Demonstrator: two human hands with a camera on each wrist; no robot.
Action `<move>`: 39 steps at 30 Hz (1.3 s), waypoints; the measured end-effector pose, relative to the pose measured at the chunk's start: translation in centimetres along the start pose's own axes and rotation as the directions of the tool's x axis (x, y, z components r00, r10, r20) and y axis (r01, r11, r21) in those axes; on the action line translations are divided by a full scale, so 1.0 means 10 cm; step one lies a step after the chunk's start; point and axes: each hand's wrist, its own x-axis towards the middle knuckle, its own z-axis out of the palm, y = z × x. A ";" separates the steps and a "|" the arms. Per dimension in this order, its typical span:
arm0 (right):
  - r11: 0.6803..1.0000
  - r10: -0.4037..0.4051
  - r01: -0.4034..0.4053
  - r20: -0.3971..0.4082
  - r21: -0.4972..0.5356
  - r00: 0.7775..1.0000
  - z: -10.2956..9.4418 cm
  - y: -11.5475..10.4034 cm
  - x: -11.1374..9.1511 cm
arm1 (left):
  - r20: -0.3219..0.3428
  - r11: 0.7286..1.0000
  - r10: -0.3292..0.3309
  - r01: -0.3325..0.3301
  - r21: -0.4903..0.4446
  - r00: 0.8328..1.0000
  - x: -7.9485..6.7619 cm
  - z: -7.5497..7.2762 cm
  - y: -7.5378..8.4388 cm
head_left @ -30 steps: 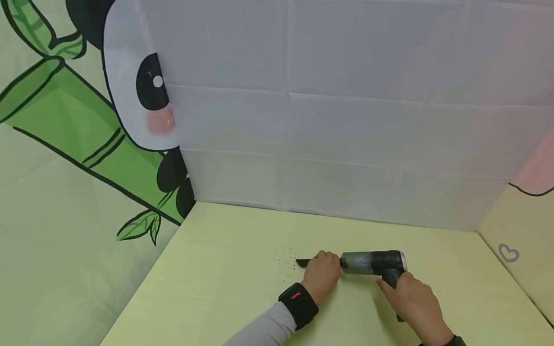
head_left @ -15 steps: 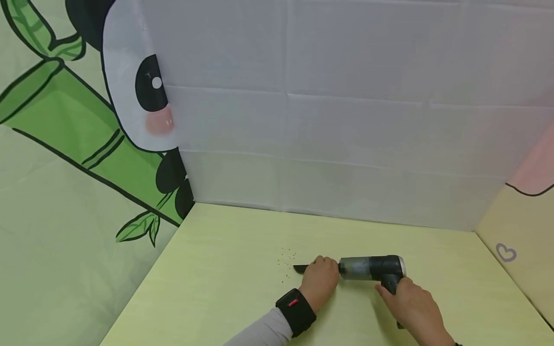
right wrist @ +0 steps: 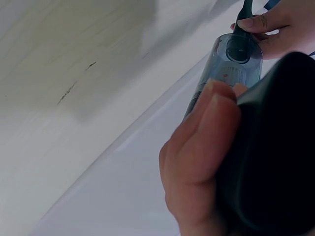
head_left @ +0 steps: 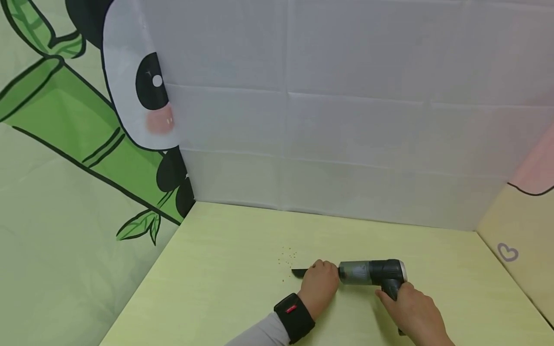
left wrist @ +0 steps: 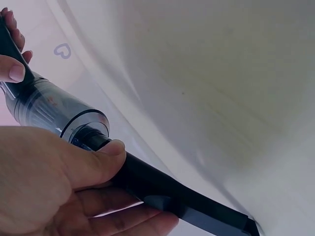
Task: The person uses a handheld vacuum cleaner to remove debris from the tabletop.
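A black handheld vacuum cleaner [head_left: 356, 273] with a clear dust cup lies level over the yellow table, its nozzle toward the left. My right hand [head_left: 414, 311] grips its handle. My left hand [head_left: 319, 288] holds the black crevice nozzle [head_left: 298, 273]; in the left wrist view, thumb and fingers pinch the nozzle [left wrist: 152, 182] just ahead of the clear dust cup [left wrist: 61, 110]. Small reddish bits show inside the dust cup [right wrist: 236, 73] in the right wrist view. Tiny brown crumbs [head_left: 287, 262] lie scattered on the table just beyond the nozzle tip.
The yellow tabletop [head_left: 207, 288] meets a pale grey back wall [head_left: 337, 144]. A panda-and-bamboo printed wall [head_left: 86, 120] stands at the left, and a cream wall with a heart [head_left: 508, 252] at the right.
Both hands and the vacuum cleaner have moved toward the person, the nozzle tip also slightly left. Fewer crumbs show near the tip than one second ago.
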 end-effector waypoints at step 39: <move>0.998 -0.063 0.062 -0.048 -0.016 0.997 0.07 -0.09 -0.11 | 0.107 1.000 -0.023 0.023 0.001 0.994 -0.13 -0.18 -0.06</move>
